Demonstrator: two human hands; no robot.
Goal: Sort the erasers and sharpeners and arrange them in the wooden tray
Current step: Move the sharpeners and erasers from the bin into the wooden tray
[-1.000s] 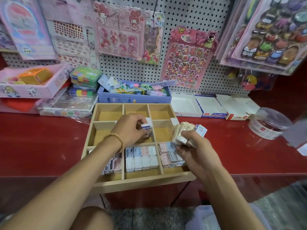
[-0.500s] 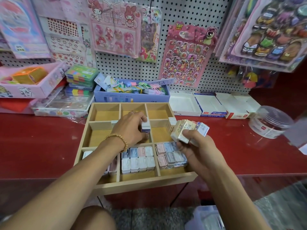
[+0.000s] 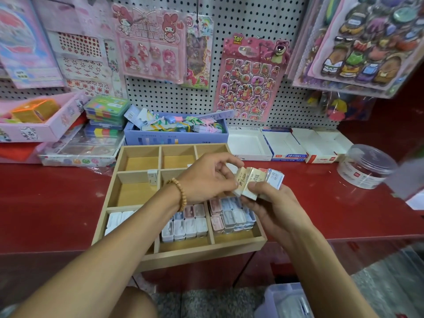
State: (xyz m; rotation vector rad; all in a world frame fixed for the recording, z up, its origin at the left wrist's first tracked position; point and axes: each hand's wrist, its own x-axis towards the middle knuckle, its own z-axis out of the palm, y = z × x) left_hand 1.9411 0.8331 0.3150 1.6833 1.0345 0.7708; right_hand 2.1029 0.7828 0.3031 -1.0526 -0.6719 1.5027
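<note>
Head view: my right hand (image 3: pixel 273 207) grips a stack of wrapped erasers (image 3: pixel 257 182) above the wooden tray (image 3: pixel 199 251) on the red tabletop (image 3: pixel 46 203). My left hand (image 3: pixel 204 180) reaches to the stack, fingers (image 3: pixel 226 177) curled, pinching the leftmost eraser. Front tray compartments hold pastel sharpeners (image 3: pixel 185 227); one small eraser (image 3: pixel 152 176) stands in the middle-left compartment.

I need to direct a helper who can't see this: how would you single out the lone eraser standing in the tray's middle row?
Find the wooden tray on the red counter. In its middle-left compartment, a single white eraser stands against the far right corner. Unlike the packed front-row cases, it stands alone.
</note>
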